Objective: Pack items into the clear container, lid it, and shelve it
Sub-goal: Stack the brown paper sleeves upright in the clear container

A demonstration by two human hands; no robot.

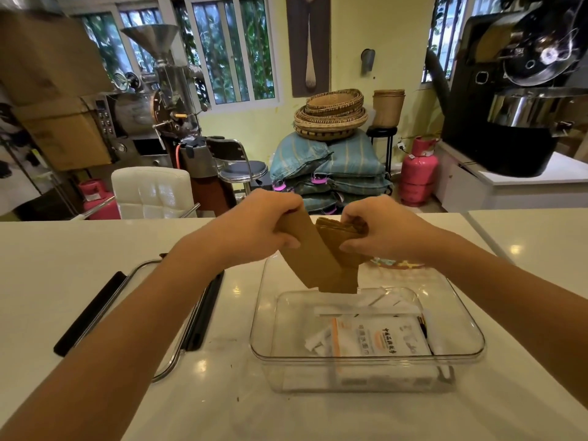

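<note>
Head view: left hand [254,222] and right hand [378,229] pinch brown paper sleeves [321,259], seemingly, above the clear container [366,354]; packing continues, lower them in.

Lid [178,316] partly behind left forearm; packet [378,340] print perhaps illegible.

Container [366,354] sits on desk [63,249], right of centre; packets [378,340] lie inside it. Lid [178,313] lies on desk just left of container. Above container's far edge, left hand [257,227] and right hand [378,230] each hold paper sleeves [321,259].
</note>
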